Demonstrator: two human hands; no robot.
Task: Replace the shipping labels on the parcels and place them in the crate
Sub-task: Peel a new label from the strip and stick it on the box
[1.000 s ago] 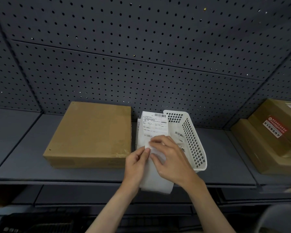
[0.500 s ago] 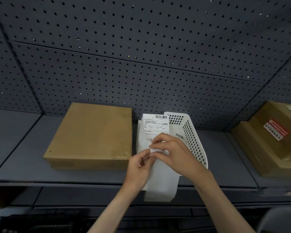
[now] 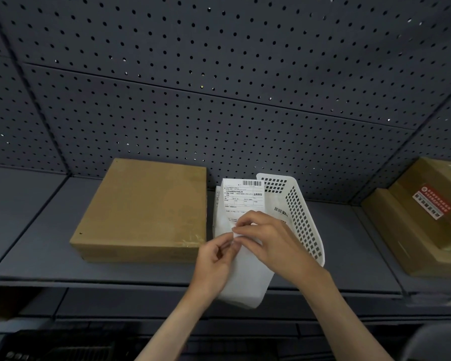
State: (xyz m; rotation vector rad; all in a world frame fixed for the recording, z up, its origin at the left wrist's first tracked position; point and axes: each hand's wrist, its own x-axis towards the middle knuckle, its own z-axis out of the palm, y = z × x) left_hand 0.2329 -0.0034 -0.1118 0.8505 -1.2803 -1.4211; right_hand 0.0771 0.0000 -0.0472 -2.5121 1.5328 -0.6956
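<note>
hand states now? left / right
Left hand: pinching the white backing sheet of the label.
Right hand: pinching the white printed shipping label.

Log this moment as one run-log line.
step: peeling label | left hand: pinches backing paper | right hand: pinches shipping label | white basket: beside | brown box: unlabelled

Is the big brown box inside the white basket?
No, the cardboard box lies flat on the shelf beside the white basket, to its left.
</note>
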